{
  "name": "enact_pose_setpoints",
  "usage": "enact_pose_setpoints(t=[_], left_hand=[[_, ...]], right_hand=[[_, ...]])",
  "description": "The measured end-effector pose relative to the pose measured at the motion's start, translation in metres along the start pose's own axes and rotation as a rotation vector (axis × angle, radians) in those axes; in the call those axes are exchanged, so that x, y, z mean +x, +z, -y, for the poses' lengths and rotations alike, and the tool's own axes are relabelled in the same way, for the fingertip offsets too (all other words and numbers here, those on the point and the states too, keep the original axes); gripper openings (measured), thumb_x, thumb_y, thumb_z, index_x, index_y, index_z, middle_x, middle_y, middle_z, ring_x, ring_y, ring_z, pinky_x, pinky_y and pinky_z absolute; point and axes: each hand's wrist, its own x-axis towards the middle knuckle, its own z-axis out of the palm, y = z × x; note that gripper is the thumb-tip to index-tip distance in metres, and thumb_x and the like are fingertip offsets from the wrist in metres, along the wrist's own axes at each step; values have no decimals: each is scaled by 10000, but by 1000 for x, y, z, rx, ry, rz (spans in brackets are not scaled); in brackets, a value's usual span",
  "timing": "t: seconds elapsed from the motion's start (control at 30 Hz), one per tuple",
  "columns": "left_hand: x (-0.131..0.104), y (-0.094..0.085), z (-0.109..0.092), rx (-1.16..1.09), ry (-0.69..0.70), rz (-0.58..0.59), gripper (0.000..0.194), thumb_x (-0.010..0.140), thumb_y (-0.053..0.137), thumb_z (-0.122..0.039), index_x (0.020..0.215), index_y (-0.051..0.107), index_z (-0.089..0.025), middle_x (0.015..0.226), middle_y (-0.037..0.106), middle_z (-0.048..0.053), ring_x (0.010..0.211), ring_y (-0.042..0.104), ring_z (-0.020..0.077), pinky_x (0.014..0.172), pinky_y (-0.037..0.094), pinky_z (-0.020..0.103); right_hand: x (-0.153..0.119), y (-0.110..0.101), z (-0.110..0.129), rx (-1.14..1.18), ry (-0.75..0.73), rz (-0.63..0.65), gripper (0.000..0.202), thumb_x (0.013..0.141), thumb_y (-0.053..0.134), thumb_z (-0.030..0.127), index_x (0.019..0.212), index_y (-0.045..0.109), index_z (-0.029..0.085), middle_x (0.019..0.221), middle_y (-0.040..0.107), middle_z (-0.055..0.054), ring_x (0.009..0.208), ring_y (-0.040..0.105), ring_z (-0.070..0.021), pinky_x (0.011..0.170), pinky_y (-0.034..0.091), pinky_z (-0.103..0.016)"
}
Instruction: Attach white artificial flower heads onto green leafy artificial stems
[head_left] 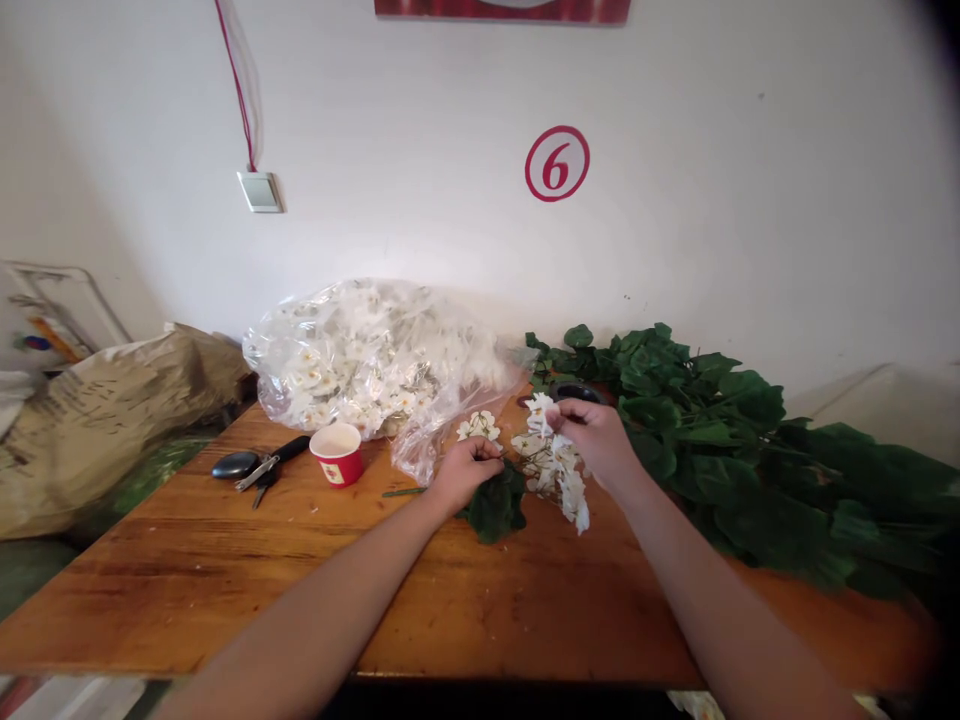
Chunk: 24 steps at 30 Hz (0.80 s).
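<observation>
My left hand [469, 472] is closed at the middle of the wooden table [300, 580], its fingers pinched at the top of a green leaf bunch [496, 503]. A green stem [403, 492] shows just left of that hand. To the right, my right hand [592, 435] pinches a spray of white flowers [559, 465], which hangs down beside the leaves. More white blossoms [478, 427] lie just behind my left hand. The exact spot where the fingers meet the stems is too small to make out.
A clear plastic bag of white flowers [375, 350] lies against the wall. Left of centre are a red paper cup [337, 456], pliers [262, 468] and a dark oval object [235, 465]. Green leaves [720, 430] are heaped along the right, by a black round object [577, 392].
</observation>
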Motion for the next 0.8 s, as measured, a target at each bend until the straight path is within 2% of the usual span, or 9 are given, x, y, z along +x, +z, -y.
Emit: enact_pose_setpoints(t=[0.1,0.27,0.57,0.8], left_hand=[[1,-1,0,-21,-17,3,161,631,675,-268,674,580,-145,606,547,-24,564,475,97,552,351,214],[3,-3,1,-22,-62,8,143,629,646,-261,653,561,-149,587,550,-20,553,483,106,522,346,211],[3,-2,1,31,-22,23,117,649,626,-249,636,569,-147,625,576,-9,600,502,112,565,370,211],[3,-1,-1,16,-50,-2,119,626,631,-250,628,581,-142,622,582,-5,603,506,114,576,376,215]], right_hand=[[-10,10,-14,-9,11,54,344,736,678,498,718,685,154,675,600,-7,633,494,-140,596,377,-255],[-6,13,-22,-136,6,116,357,750,654,510,688,663,159,648,578,2,613,469,-139,580,349,-253],[-7,8,-23,-188,24,57,342,762,638,493,665,640,165,606,525,15,594,428,-131,560,310,-257],[-6,4,-22,-205,34,92,337,759,645,493,674,636,167,647,558,6,604,435,-129,567,315,-258]])
